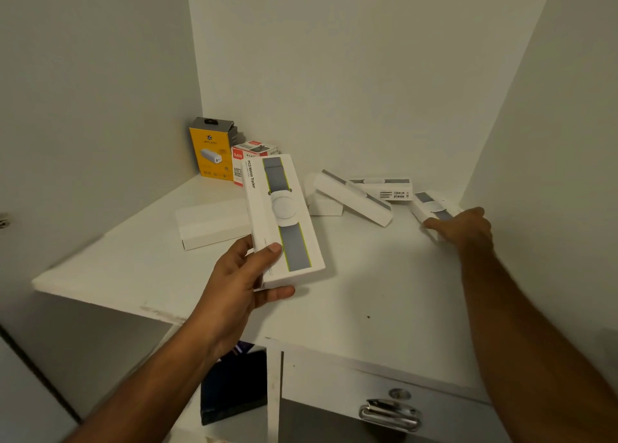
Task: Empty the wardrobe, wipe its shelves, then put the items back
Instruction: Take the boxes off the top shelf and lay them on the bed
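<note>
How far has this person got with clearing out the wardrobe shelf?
Hard to say what is done: nothing shows whether the shelf has been wiped. In hand: the left hand holds a tracker box, and the right hand rests on another box by the right wall. Left on the shelf: several white boxes, a yellow box and a red-and-white one.

White tracker box (284, 218) with grey-green strap print, lifted off the white shelf (351, 275), tilted. Four more alike at the back right (354, 197), one leaning on another. Plain white box (214, 223) flat at left; yellow box (212, 151) upright in the corner beside a red-white box (249, 156).
</note>
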A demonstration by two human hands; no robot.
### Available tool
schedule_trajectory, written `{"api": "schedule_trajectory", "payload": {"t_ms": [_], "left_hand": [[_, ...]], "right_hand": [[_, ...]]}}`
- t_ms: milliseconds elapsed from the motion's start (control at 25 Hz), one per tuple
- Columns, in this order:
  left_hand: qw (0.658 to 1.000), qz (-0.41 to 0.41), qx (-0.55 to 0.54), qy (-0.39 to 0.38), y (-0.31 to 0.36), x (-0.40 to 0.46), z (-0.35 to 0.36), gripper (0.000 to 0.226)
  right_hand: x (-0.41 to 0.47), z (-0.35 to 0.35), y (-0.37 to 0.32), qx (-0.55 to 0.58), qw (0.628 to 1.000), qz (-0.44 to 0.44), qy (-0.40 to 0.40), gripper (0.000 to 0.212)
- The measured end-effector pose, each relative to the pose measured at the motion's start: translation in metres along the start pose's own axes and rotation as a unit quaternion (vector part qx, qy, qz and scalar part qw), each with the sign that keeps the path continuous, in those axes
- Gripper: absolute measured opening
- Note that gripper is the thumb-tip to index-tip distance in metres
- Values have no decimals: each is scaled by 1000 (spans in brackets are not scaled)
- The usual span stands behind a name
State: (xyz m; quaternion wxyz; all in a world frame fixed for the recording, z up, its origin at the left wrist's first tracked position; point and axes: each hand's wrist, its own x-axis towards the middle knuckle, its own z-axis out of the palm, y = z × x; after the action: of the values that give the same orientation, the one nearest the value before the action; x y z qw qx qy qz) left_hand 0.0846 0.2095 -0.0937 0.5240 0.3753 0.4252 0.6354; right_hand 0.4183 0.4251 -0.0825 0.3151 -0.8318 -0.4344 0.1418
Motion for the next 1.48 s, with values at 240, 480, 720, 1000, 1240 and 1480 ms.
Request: {"api": "schedule_trajectory", "payload": {"t_ms": [240,480,720,1000,1240,1480], "left_hand": [[1000,3,5,-9,5,-59,-31,44],[999,18,22,46,6,-203,-118,48],[977,9,12,214,-7,-413,-209,62],[814,34,-71,576,-41,-623,-250,60],[537,67,-194,818,-107,-732,-236,44],[238,72,-263,932,-180,-826,-186,41]], "right_hand": [[-96,-68,14,114,981,-125,91,95],[-327,-76,22,424,849,-241,-204,96],[-546,-4,55,442,734,-239,-456,81],[-752,47,92,290,571,-255,-724,81],[-899,78,142,72,403,-234,-882,22],[-1011,78,231,-160,254,-280,-912,27]]}}
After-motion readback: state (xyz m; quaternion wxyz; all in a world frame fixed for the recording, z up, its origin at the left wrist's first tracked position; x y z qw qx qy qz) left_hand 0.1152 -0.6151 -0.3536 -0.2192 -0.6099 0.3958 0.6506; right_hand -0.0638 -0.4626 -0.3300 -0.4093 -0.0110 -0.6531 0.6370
